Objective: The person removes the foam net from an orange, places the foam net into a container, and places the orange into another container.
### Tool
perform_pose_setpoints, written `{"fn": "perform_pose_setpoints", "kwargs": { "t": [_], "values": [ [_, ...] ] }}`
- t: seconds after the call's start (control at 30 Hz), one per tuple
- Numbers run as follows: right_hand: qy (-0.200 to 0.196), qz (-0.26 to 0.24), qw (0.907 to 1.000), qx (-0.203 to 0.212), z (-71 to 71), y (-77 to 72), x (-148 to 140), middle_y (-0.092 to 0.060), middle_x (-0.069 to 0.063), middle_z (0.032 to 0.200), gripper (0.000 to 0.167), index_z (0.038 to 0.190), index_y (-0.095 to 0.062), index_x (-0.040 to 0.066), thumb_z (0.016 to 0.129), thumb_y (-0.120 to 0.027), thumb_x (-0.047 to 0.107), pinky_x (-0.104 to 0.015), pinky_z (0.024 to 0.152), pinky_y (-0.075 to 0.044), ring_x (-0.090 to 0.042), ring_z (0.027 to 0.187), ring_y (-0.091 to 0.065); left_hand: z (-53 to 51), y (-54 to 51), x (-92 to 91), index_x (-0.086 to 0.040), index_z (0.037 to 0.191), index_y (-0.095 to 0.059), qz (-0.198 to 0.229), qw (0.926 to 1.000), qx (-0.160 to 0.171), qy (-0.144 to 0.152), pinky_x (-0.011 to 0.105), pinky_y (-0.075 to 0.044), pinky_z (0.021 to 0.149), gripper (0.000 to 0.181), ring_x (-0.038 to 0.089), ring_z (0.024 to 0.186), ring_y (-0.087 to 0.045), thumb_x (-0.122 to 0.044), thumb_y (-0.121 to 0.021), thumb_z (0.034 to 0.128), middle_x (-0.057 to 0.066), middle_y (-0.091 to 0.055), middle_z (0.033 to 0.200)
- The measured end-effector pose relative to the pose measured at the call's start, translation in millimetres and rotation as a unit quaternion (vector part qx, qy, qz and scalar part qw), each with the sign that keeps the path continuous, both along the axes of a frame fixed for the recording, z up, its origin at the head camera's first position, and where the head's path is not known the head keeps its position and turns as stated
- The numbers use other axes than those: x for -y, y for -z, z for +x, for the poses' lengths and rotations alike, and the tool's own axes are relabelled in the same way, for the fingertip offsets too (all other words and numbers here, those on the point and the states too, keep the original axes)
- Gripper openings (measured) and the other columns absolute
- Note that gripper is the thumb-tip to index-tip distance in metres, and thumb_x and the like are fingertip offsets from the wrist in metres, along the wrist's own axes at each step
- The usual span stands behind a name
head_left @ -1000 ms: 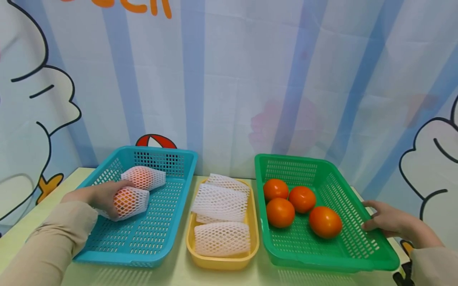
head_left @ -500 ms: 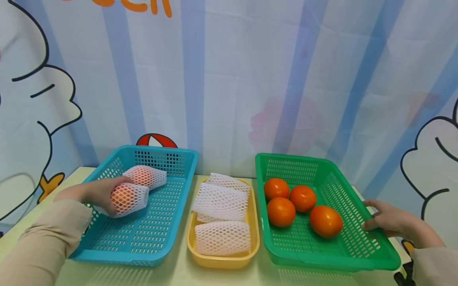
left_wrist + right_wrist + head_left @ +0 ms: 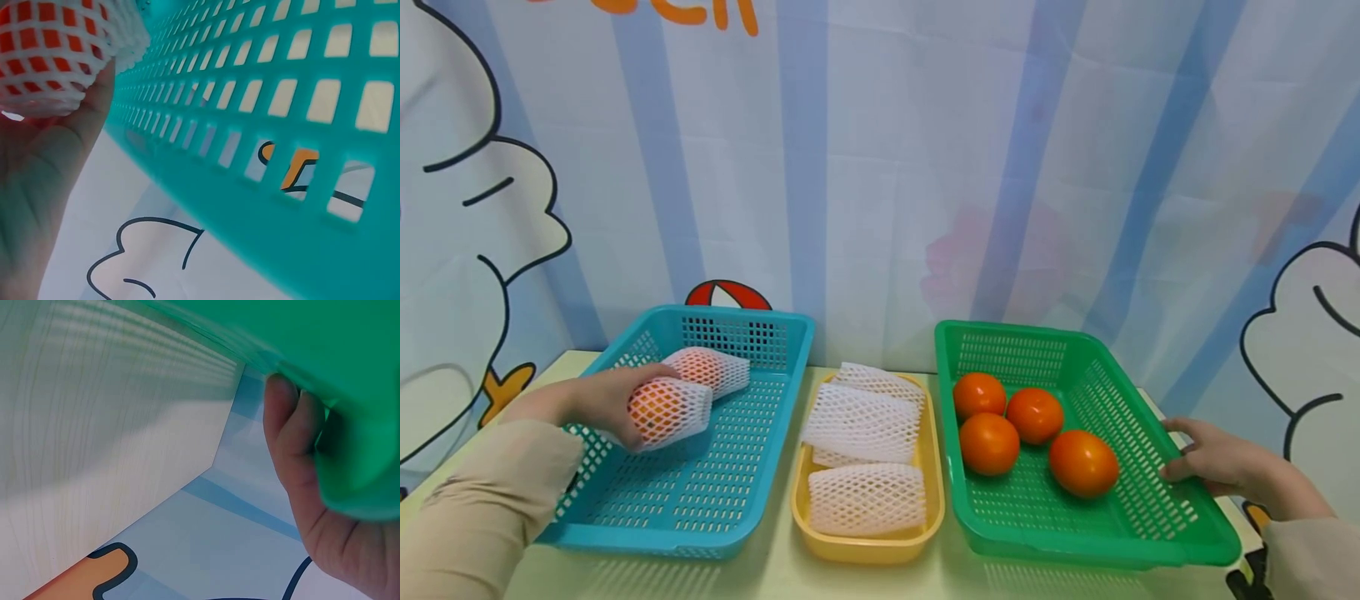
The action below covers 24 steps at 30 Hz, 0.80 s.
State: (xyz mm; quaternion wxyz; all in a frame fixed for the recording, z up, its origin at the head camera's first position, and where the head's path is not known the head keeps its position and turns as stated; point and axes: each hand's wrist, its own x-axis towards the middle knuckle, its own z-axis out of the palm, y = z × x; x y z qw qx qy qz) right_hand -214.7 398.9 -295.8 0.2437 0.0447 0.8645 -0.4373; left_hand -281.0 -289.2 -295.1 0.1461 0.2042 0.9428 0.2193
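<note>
1. Blue-and-white striped fabric, printed with cartoon outlines, makes up the backdrop (image 3: pixel 880 183) at your twelve o'clock, just behind the pale table (image 3: pixel 775 533).
2. Your beige cuff (image 3: pixel 538 458) crosses the rim of the blue basket (image 3: pixel 730 467) at its eight o'clock, hiding part of that wall from the head view.
3. Just past your left hand (image 3: pixel 602 400), at one o'clock, lies a second wrapped fruit (image 3: pixel 703 367), partly hidden; you cannot tell whether the two fruits touch.
4. The blue basket sits at nine o'clock from the yellow tray (image 3: pixel 865 550). Inside its nine o'clock side, your left hand curls around the net-wrapped fruit (image 3: pixel 658 410); whether that fruit touches the basket floor, you cannot tell.
5. The yellow tray, at your six o'clock, holds several white foam nets (image 3: pixel 865 500), overlapping towards twelve o'clock.
6. At three o'clock from the tray, the green basket (image 3: pixel 1022 529) holds four bare orange-red fruits (image 3: pixel 1082 464): three clustered at its ten o'clock, one apart at four o'clock from them.
7. Your right hand (image 3: pixel 1221 462) grips the green basket's rim at its three o'clock, fingers bent around the edge.
</note>
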Motion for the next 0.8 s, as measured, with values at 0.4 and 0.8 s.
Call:
{"fn": "perform_pose_setpoints", "kwargs": {
  "t": [0.4, 0.8],
  "values": [
    [-0.003, 0.005, 1.0, 0.005, -0.6, -0.9, -0.8, -0.052, -0.029, 0.106, 0.079, 0.136, 0.01, -0.018, 0.088, -0.051, -0.003, -0.043, 0.072, -0.053, -0.03, 0.08, -0.064, 3.0, -10.8, -4.1, -0.002, 0.133, -0.036, -0.001, 0.9994, -0.033, 0.012, 0.041, -0.046, 0.072, 0.092, 0.031, 0.096, -0.047, -0.012, -0.084, 0.055, 0.021, -0.047, 0.119],
    [-0.004, 0.006, 1.0, 0.003, -0.2, -1.8, 0.1, -0.052, -0.029, 0.106, 0.079, 0.136, 0.009, -0.019, 0.087, -0.051, -0.004, -0.043, 0.072, -0.053, -0.03, 0.08, -0.064, 4.3, -18.6, -12.6, -0.003, 0.133, -0.037, -0.011, 0.9974, -0.065, 0.03, 0.038, -0.047, 0.07, 0.093, 0.031, 0.097, -0.046, -0.017, -0.085, 0.0549, 0.019, -0.048, 0.119]
  ]
}}
